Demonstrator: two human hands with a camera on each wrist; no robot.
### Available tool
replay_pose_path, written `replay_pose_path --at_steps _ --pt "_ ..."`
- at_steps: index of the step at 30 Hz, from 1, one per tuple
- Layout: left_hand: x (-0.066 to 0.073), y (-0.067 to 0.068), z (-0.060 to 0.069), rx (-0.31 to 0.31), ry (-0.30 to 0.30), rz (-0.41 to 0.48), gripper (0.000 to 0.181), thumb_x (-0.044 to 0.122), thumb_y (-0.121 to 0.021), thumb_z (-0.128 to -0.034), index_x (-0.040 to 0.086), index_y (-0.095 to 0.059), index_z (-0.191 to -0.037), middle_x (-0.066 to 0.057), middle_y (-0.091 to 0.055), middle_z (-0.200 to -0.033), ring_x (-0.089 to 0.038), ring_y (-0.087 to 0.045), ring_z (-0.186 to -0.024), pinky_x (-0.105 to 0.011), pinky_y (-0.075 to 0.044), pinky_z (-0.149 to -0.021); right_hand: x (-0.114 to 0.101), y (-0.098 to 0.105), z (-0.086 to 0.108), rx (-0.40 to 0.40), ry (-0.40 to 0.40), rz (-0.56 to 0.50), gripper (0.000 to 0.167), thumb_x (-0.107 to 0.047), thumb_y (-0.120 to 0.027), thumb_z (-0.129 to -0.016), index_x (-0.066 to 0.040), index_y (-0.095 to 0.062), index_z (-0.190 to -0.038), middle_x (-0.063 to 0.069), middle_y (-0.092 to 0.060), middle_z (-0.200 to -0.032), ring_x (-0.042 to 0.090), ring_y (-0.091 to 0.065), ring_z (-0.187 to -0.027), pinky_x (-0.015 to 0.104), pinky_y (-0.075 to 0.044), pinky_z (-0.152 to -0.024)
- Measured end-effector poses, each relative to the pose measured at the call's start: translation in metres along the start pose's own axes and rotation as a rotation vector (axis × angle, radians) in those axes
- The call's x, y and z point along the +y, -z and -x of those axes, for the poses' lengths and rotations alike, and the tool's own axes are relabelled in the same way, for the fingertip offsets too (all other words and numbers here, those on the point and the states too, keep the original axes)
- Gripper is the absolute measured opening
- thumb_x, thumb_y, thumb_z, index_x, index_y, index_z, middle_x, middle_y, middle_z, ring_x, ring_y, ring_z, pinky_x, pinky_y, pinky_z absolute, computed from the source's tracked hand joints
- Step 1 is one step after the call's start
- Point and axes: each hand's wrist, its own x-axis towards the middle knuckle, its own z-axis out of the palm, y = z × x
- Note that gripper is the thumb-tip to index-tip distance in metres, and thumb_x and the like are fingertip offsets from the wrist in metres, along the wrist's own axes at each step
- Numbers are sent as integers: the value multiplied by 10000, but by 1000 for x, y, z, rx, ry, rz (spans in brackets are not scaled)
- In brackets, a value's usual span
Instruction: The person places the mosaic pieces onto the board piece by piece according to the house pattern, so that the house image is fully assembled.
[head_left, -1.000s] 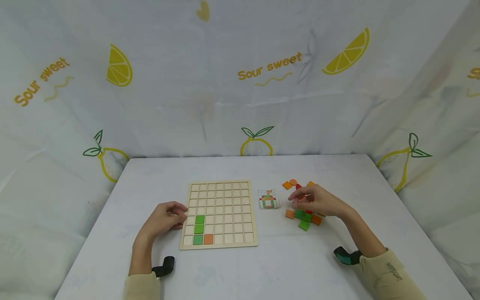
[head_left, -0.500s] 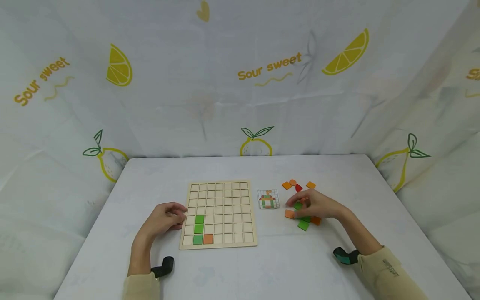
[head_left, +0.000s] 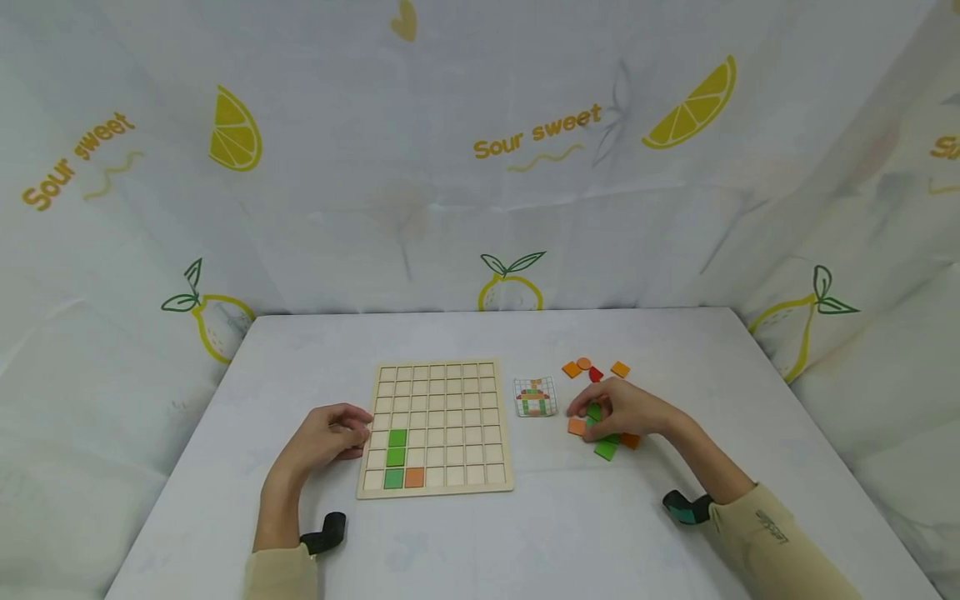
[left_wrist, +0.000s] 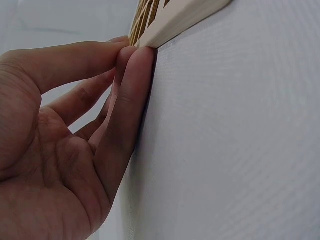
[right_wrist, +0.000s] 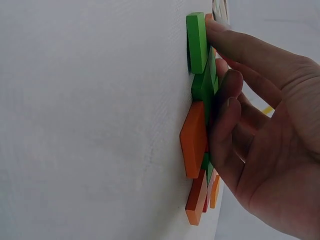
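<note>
Along the left side of the gridded wooden board (head_left: 437, 494), my left hand (head_left: 321, 440) grips the rim, thumb and fingertips meeting at the board edge (left_wrist: 175, 21) in the left wrist view. Three green tiles (head_left: 396, 457) in a column and an orange tile (head_left: 414, 477) lie in its lower left cells. My right hand (head_left: 626, 410) is low over loose tiles, thumb and forefinger apart around green tiles (head_left: 594, 412). In the right wrist view its thumb touches an orange piece behind a green tile (right_wrist: 197, 42); other fingers rest near the pile, partly hiding it.
A small pattern card (head_left: 535, 397) lies between board and pile. Behind my right hand are an orange disc (head_left: 584, 364), orange squares (head_left: 620, 369) and a red piece (head_left: 596, 374). A printed cloth (head_left: 420, 208) stands behind the white table.
My right hand has come down and slightly left over the pile, uncovering the red piece behind it. My left hand stays at the board.
</note>
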Motion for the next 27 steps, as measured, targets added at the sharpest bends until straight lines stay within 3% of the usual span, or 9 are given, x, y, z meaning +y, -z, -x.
replay_pose_path --at_steps 16,27 --pt "-1 -1 -1 7 12 4 308 91 -736 -910 11 -671 -1200 -101 -669 -956 -152 -666 -802 -278 -620 -717 0 -5 1 44 3 67 308 -248 -870 -809 -181 -737 -1078 -14 -679 -1008 137 -529 -645 213 -466 -590" --pt "-2 -1 -2 10 11 7 292 72 -722 -914 5 -670 -1194 -95 -666 -952 -148 -668 -792 -276 -618 -713 -5 -7 0 84 47 80 319 -292 -871 -810 -198 -734 -1082 -33 -682 -942 94 -521 -625 198 -447 -568"
